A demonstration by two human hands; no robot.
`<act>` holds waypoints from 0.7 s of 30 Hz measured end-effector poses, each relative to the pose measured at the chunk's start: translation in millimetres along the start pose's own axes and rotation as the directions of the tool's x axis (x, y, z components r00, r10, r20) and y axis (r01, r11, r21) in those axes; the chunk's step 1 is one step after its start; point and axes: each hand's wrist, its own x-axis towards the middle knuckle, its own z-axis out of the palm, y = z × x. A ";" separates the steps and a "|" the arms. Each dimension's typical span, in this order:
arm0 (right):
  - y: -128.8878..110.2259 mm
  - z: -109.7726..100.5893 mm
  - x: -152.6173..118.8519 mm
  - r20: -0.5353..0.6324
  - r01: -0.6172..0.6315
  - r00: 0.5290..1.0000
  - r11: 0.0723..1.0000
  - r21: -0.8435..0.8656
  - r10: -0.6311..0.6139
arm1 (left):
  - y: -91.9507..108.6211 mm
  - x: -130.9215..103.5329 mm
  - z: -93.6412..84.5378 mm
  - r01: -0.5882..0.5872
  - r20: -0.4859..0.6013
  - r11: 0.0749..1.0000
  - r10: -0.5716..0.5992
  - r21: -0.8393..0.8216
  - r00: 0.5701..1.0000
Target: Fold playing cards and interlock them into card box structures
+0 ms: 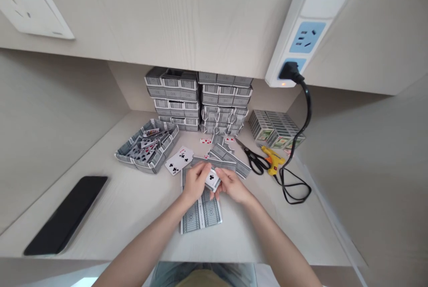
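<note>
Both my hands pinch a small playing card (211, 179) with a black club mark on its face, above the desk's middle. My left hand (195, 182) grips its left side. On the right side, my right hand (231, 183) has thumb and fingers on the card. Beneath them lies a panel of joined cards (211, 211), patterned backs up. Just beyond my hands, several card strips (225, 154) overlap in a loose pile. A few loose cards (179, 160) lie face up to the left of my left hand.
A tray made of cards (155, 166) holds loose cards at left. Stacked card boxes (177, 95) stand at the back. Right of the pile are black scissors (256, 160), a yellow glue gun (274, 160) with its cord, and card packs (274, 131). A black phone (67, 215) lies front left.
</note>
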 end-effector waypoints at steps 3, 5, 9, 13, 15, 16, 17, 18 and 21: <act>0.3 -1.2 0.0 -0.042 0.004 0.999 0.997 -0.076 -0.007 | 2.1 -0.1 2.6 0.006 0.019 0.999 -0.007 0.041 1.000; 0.3 -1.5 0.0 -0.066 0.007 0.998 0.990 -0.143 -0.017 | 3.5 -1.7 4.4 -0.003 0.013 0.999 0.002 0.052 1.000; -0.8 0.2 -0.9 -0.104 0.029 0.993 0.958 -0.286 -0.061 | 4.7 -4.1 6.3 -0.027 -0.012 0.996 0.028 0.082 1.000; 0.3 2.1 -2.8 -0.125 0.054 0.986 0.928 -0.369 -0.107 | 3.1 -3.8 6.0 -0.064 -0.002 0.988 0.065 0.140 0.998; 2.2 2.2 -3.3 -0.151 0.056 0.980 0.910 -0.412 -0.129 | 2.0 -3.3 5.9 -0.088 0.004 0.983 0.089 0.159 0.996; 3.2 2.0 -3.2 -0.166 0.055 0.976 0.903 -0.426 -0.137 | 1.5 -3.2 6.0 -0.090 0.004 0.984 0.090 0.157 0.996; 4.0 1.9 -2.9 -0.178 0.054 0.974 0.906 -0.420 -0.140 | 1.1 -3.0 6.3 -0.079 0.003 0.986 0.079 0.143 0.997; 4.4 1.7 -2.4 -0.181 0.054 0.974 0.921 -0.387 -0.133 | 0.8 -2.9 6.7 -0.054 0.003 0.991 0.054 0.122 0.999; 2.8 1.0 -0.2 -0.110 0.035 0.993 0.990 -0.139 -0.050 | 0.7 -2.5 8.1 0.078 0.011 0.997 -0.078 0.004 0.997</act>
